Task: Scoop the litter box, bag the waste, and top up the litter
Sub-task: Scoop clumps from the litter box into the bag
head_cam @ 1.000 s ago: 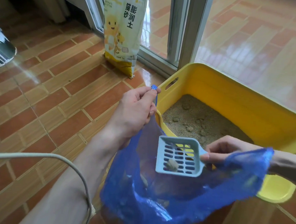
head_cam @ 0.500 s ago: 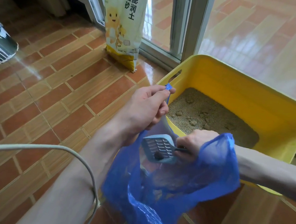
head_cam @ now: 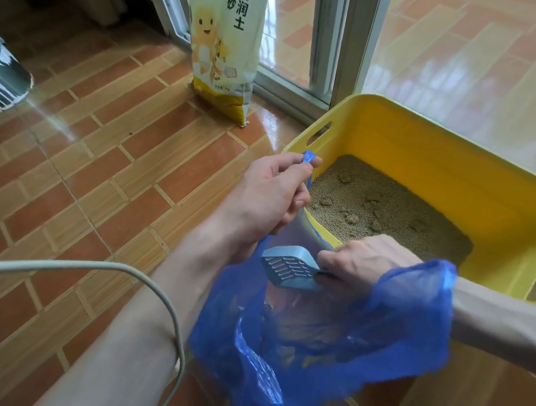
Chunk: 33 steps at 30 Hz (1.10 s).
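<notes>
A blue plastic bag (head_cam: pixel 330 355) hangs open beside the yellow litter box (head_cam: pixel 418 155). My left hand (head_cam: pixel 270 196) pinches the bag's upper edge and holds it up. My right hand (head_cam: pixel 359 263) grips the handle of a pale blue slotted scoop (head_cam: pixel 288 267), which is tipped over inside the bag's mouth with its slots facing me and nothing visible in it. The bag's far rim drapes over my right wrist. Brownish clumps show dimly through the bag's bottom. Sandy litter (head_cam: pixel 384 212) with several clumps fills the box floor.
A tall yellow and white litter sack (head_cam: pixel 228 51) stands against the sliding door frame, left of the box. A grey cable (head_cam: pixel 117 269) curves over my left forearm. A dark and white round object (head_cam: pixel 3 77) sits at the far left on the brick-pattern tile floor.
My right hand carried the scoop with a clump from above the bag's rim down into the bag and tipped it; the clump is gone from the scoop. The left hand kept its hold.
</notes>
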{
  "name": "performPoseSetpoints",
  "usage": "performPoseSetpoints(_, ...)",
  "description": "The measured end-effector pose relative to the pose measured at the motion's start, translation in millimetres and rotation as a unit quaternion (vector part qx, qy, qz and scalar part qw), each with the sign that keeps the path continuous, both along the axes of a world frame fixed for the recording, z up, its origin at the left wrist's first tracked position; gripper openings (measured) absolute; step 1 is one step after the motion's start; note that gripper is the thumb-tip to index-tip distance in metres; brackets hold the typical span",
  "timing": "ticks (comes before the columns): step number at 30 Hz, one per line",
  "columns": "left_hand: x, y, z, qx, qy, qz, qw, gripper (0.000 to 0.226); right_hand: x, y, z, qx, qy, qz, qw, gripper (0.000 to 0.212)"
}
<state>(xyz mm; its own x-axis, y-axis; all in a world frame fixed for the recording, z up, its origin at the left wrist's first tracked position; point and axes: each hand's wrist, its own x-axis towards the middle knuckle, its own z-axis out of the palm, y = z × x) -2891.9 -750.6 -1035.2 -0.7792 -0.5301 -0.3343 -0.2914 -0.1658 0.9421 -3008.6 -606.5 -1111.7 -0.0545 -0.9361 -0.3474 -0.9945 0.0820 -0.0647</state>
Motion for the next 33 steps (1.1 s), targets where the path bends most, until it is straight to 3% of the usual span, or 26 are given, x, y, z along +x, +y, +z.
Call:
performPoseSetpoints(4, 0, -2, -1, 0.002, -0.001, 0.007, 1.0, 0.027, -23, 22, 23, -0.117, -0.115, 0.037, 0.986, 0.042)
performPoseSetpoints(7, 1, -4, 0, 0.001, -0.006, 0.011, 1.0, 0.027, -39, 40, 38, -0.045, -0.204, 0.044, 0.977, 0.042)
performPoseSetpoints(10, 3, -6, 0, -0.006, -0.021, 0.009, 1.0, 0.026, -49, 64, 47, 0.029, -0.173, 0.063, 0.982, 0.047)
performPoseSetpoints(12, 3, -5, 1, -0.006, -0.028, 0.003, 1.0, 0.026, -53, 72, 48, 0.032, -0.175, 0.042, 0.983, 0.04)
performPoseSetpoints(16, 1, -3, -1, 0.002, -0.033, -0.003, 0.999, 0.026, -80, 71, 56, -0.021, -0.294, -0.051, 0.954, 0.045)
performPoseSetpoints(18, 1, -2, -1, 0.007, -0.028, -0.003, 1.0, 0.026, -95, 68, 61, -0.06, -0.28, -0.109, 0.952, 0.05)
performPoseSetpoints(21, 0, -2, -2, 0.007, -0.026, 0.003, 1.0, 0.026, -109, 59, 58, -0.119, -0.249, -0.202, 0.94, 0.04)
performPoseSetpoints(24, -2, -1, -4, -0.002, -0.022, 0.014, 1.0, 0.027, -114, 36, 33, -0.178, -0.174, -0.267, 0.931, 0.044)
performPoseSetpoints(29, -5, 1, -6, -0.01, -0.006, 0.053, 0.999, 0.024, -116, 0, -39, -0.164, -0.044, -0.307, 0.936, 0.03)
performPoseSetpoints(33, -3, -2, -7, -0.024, -0.005, 0.09, 0.996, 0.018, -113, -10, -63, -0.186, -0.008, -0.301, 0.935, 0.029)
